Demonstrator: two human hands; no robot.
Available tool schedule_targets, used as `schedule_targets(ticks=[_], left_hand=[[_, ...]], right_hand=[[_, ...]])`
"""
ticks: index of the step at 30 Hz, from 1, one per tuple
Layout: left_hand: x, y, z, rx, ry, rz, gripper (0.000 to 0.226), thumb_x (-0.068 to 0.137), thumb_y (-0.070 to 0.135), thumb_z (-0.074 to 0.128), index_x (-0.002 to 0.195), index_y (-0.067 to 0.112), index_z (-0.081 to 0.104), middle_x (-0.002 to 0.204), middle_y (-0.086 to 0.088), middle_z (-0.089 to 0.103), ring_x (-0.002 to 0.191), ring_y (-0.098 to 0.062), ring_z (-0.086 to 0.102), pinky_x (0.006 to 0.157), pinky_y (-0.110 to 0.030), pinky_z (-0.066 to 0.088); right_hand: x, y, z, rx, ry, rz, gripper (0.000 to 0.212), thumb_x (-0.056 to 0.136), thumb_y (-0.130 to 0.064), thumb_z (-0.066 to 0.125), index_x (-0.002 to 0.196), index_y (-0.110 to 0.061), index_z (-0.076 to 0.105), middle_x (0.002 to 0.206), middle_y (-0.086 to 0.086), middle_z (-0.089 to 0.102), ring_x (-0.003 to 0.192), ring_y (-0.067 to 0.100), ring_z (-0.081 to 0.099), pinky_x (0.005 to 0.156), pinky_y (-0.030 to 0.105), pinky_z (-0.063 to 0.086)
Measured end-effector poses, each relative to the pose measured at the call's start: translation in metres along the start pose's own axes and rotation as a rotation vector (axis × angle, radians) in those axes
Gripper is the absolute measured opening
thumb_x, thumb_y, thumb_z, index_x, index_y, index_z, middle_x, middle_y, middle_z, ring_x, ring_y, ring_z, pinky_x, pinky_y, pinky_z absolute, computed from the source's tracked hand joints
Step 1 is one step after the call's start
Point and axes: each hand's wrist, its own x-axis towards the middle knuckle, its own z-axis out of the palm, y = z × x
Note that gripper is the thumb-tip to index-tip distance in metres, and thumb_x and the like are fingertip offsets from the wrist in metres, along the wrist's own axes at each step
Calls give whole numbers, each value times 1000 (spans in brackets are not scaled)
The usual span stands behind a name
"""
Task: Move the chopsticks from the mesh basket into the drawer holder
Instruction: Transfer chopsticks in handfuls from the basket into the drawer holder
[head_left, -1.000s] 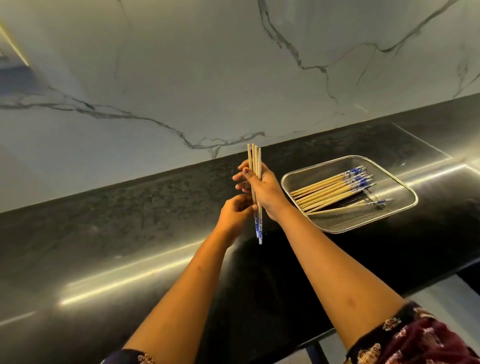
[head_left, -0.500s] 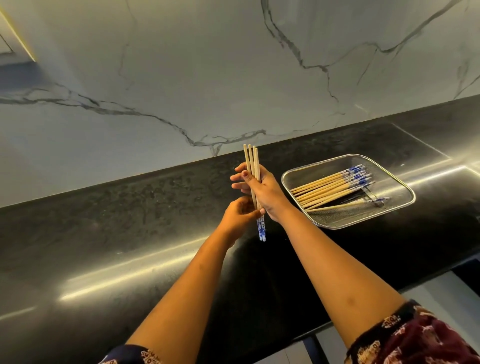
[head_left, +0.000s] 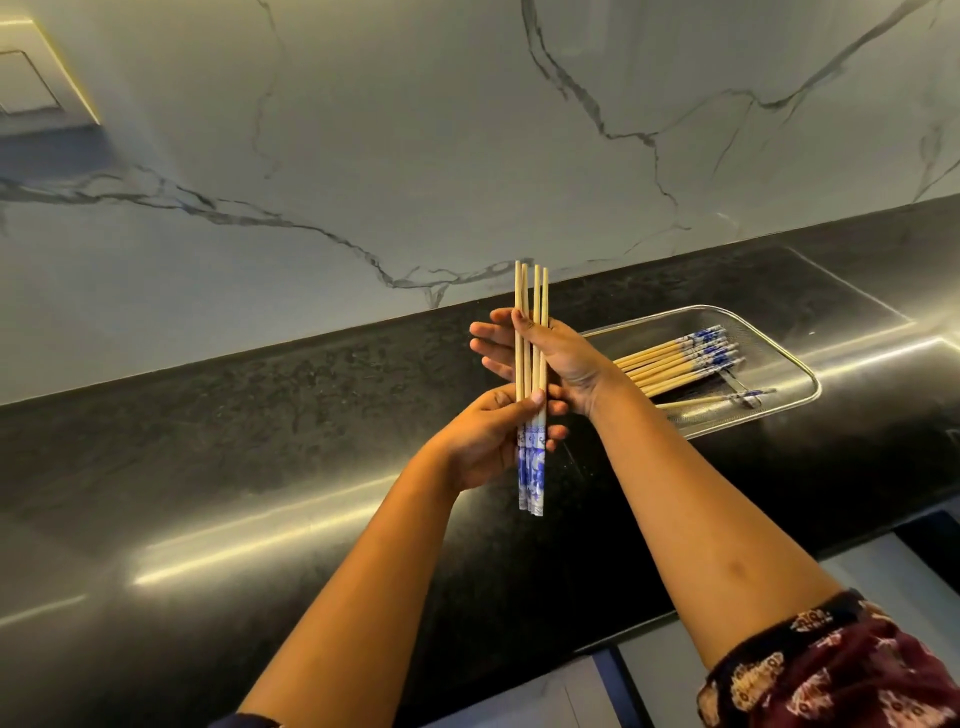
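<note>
Several wooden chopsticks (head_left: 531, 467) with blue-and-white patterned ends stand upright as a bundle above the black counter. My left hand (head_left: 483, 441) grips the bundle just above its patterned lower ends. My right hand (head_left: 566, 358) sits behind the upper part, fingers stretched to the left and thumb laid across the sticks, pinning them. To the right, the metal mesh basket (head_left: 810, 376) rests on the counter with several more chopsticks (head_left: 675, 358) lying in it, one apart (head_left: 717, 399) at its near side. No drawer holder is in view.
The black stone counter (head_left: 260, 441) runs left to right, its front edge near my arms. A white marble wall (head_left: 467, 156) rises behind it. Below the counter edge, pale cabinet fronts (head_left: 571, 696) show.
My left hand has taken a firmer grip on the lower part of the bundle. The right hand's fingers have straightened out behind the sticks. The bundle stays upright.
</note>
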Motion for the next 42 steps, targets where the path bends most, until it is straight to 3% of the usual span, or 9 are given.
schedule_targets(ticks=[4, 7, 12, 16, 20, 26, 30, 34, 42], left_hand=[[-5, -10, 4, -3, 127, 20, 20, 95, 12, 45, 104, 5, 61, 86, -6, 71, 79, -17, 70, 72, -29, 58], [-7, -20, 6, -36, 381, 170, 14, 94, 12, 47, 98, 7, 60, 75, -4, 71, 71, -16, 69, 72, -33, 57], [-20, -27, 7, -117, 697, 344, 9, 95, 14, 47, 93, 13, 56, 87, -5, 67, 84, -20, 65, 83, -39, 52], [-37, -42, 18, -164, 727, 354, 10, 94, 17, 49, 100, 13, 56, 93, -5, 69, 94, -22, 67, 88, -39, 52], [-64, -72, 43, -176, 659, 378, 6, 95, 14, 48, 96, 14, 53, 92, -6, 68, 93, -19, 67, 90, -41, 51], [-110, -105, 63, -173, 597, 362, 8, 94, 16, 49, 100, 16, 54, 95, -4, 71, 98, -18, 67, 89, -39, 51], [-130, -132, 87, -222, 551, 343, 6, 95, 15, 48, 98, 15, 53, 94, -4, 70, 95, -17, 67, 79, -37, 54], [-141, -156, 118, -150, 501, 239, 8, 95, 14, 46, 97, 14, 54, 93, -4, 69, 91, -17, 66, 73, -34, 55], [-138, -240, 189, 34, 278, 29, 23, 97, 8, 41, 116, 1, 53, 90, -7, 68, 85, -16, 66, 81, -31, 52]], right_hand=[[-9, 11, 5, -198, 84, 49, 29, 97, -29, 48, 113, -10, 63, 109, 10, 72, 98, 21, 71, 81, 31, 59], [-22, 29, 12, -141, 193, 106, 52, 94, -46, 46, 126, -5, 57, 102, 8, 72, 73, 10, 71, 60, 22, 57], [-57, 81, 11, 71, 487, 235, 64, 94, -57, 32, 132, -10, 54, 117, 11, 68, 103, 23, 66, 94, 40, 51], [-89, 115, 28, 392, 674, 147, 68, 93, -61, 28, 131, -8, 51, 116, 15, 65, 95, 25, 65, 76, 34, 54], [-118, 136, 52, 516, 657, 9, 72, 93, -63, 24, 130, -8, 53, 117, 17, 66, 105, 29, 66, 94, 37, 52], [-180, 162, 75, 555, 652, -69, 74, 92, -65, 23, 131, -8, 49, 127, 19, 60, 107, 28, 64, 82, 34, 55], [-219, 164, 85, 357, 733, -29, 65, 96, -58, 27, 126, -7, 54, 115, 17, 66, 103, 27, 65, 94, 39, 51], [-270, 147, 72, -278, 871, -6, 42, 100, -37, 38, 130, -11, 53, 126, 10, 62, 114, 24, 58, 95, 38, 48], [-337, 88, 36, -769, 520, 166, 14, 93, -22, 57, 100, -17, 68, 87, 3, 74, 80, 14, 66, 56, 18, 49]])
